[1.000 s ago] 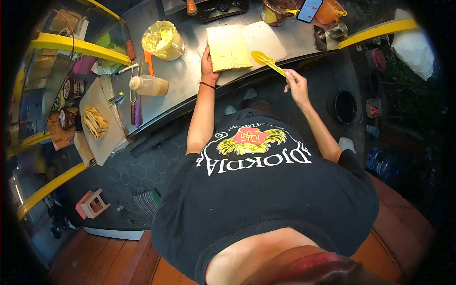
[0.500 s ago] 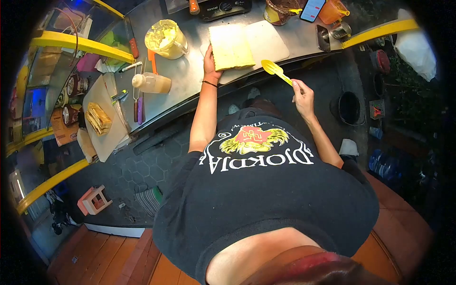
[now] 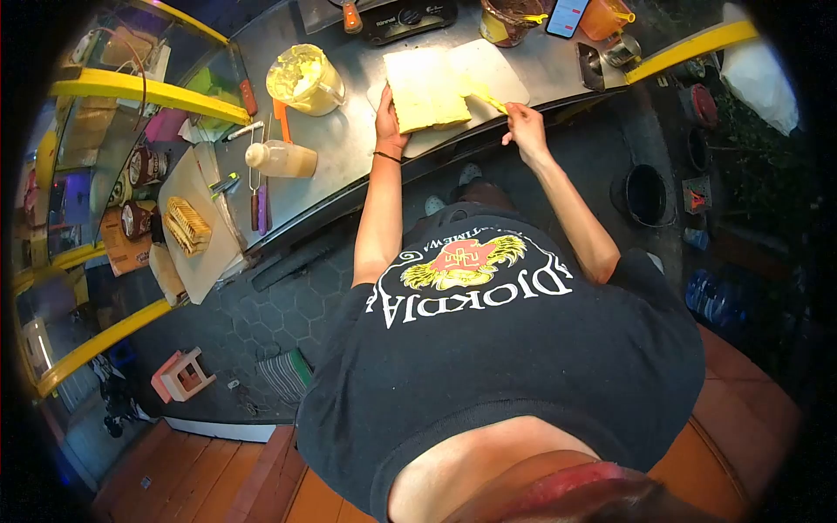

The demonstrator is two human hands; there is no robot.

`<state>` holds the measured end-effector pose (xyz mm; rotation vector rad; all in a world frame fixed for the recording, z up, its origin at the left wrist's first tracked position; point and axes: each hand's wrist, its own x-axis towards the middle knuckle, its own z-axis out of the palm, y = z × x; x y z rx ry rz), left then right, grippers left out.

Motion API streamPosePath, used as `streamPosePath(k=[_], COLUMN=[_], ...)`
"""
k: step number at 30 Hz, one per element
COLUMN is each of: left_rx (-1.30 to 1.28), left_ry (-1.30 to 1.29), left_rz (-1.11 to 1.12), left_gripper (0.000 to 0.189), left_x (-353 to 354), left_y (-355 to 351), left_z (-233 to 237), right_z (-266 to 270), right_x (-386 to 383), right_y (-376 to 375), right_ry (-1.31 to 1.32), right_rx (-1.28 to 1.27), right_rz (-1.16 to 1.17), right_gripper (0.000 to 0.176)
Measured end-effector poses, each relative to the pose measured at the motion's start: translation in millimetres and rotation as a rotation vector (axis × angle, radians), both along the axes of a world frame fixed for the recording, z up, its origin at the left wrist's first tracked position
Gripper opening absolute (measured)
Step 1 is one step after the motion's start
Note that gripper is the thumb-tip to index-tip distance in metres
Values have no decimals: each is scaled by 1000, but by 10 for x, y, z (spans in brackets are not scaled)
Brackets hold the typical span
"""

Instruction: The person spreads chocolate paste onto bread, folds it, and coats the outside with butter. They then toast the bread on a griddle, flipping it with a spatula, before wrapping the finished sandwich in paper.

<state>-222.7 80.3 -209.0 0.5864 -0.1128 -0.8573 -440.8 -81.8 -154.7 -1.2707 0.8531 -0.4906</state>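
A square yellow slab of bread [image 3: 423, 87] lies over a white cutting board [image 3: 501, 74] on the metal counter. My left hand [image 3: 389, 126] grips the slab by its left edge, fingers partly hidden. In my right hand [image 3: 526, 131] is the handle of a yellow plastic spatula [image 3: 493, 102]. Its blade rests on or just over the slab's right edge; glare hides the exact contact. To the left stands a clear jug [image 3: 330, 90] with pale yellow spread inside.
A squeeze bottle [image 3: 283, 159] and an orange-handled tool [image 3: 281, 118] lie left on the counter [image 3: 362, 52]. Behind are a stove [image 3: 405, 19], a tub of brown spread [image 3: 508, 26] and a phone [image 3: 566, 16]. Sliced bread [image 3: 187, 227] sits on a side board [image 3: 209, 257].
My right hand has moved up and left, bringing the spatula from beside the counter edge to the slab's right side. My left hand stays on the slab.
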Motion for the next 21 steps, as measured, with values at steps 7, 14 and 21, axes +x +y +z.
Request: streamPosePath(k=[7,14,21], left_rx=[-53,-48,-85], left_ry=[104,112,68], left_rz=[-28,17,-23], left_gripper=[42,42,40], left_x=[15,60,21], left_y=[-6,-19,14], left_z=[-8,-201,37], right_z=[-53,937,1855], right_x=[-103,296,1864], right_y=[-213,-466,217], right_ry=[28,-84,-224], right_rx=[102,-325,-1429], right_rz=[139,183,537], right_gripper=[27,27,20])
